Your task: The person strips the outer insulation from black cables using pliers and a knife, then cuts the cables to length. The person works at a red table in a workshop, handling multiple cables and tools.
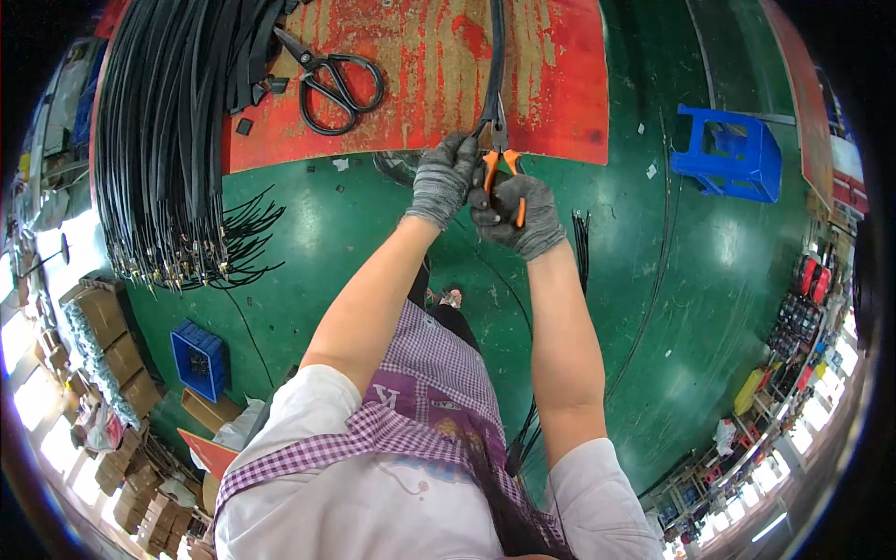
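My left hand (442,179), in a grey work glove, is closed on a black cable (494,75) that runs up across the red worn tabletop (420,84). My right hand (516,210), gloved the same way, grips pliers (501,161) with orange handles. The jaws of the pliers point away from me and lie against the cable, just above the table's near edge. Whether they bite on it I cannot tell. Black-handled scissors (338,91) rest on the tabletop, left of my hands.
A thick bundle of black cables (168,140) hangs over the table's left edge, its metal ends below. A blue plastic stool (729,154) stands on the green floor at right. At lower left are a blue crate (199,359) and cardboard boxes (98,317).
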`<action>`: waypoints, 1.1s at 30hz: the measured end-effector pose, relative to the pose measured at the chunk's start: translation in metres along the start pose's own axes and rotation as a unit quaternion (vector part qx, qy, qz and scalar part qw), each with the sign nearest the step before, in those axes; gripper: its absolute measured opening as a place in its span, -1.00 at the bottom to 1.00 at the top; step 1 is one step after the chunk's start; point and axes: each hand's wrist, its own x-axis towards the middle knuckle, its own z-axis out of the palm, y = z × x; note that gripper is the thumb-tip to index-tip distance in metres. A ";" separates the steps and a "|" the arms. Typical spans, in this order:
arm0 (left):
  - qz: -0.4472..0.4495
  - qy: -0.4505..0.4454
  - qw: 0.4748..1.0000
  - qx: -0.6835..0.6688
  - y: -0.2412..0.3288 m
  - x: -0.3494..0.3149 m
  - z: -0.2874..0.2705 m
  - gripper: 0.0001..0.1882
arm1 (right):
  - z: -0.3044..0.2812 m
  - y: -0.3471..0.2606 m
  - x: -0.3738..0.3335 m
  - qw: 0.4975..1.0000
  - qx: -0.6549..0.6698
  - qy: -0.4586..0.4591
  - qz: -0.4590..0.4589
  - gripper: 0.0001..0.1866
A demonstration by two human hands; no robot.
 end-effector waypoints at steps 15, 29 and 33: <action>0.066 0.012 0.996 -0.058 -0.034 -0.019 0.018 -0.70 | -0.024 0.027 0.039 0.762 -0.514 0.335 -0.208 -0.73; -0.020 -0.075 0.961 -0.264 -0.168 -0.054 0.051 -0.67 | -0.027 0.027 0.047 0.918 -0.264 0.243 -0.169 -0.92; -0.042 -0.129 0.982 -0.130 -0.153 -0.055 0.049 -0.72 | -0.047 0.029 0.057 0.883 -0.302 0.291 -0.209 -0.86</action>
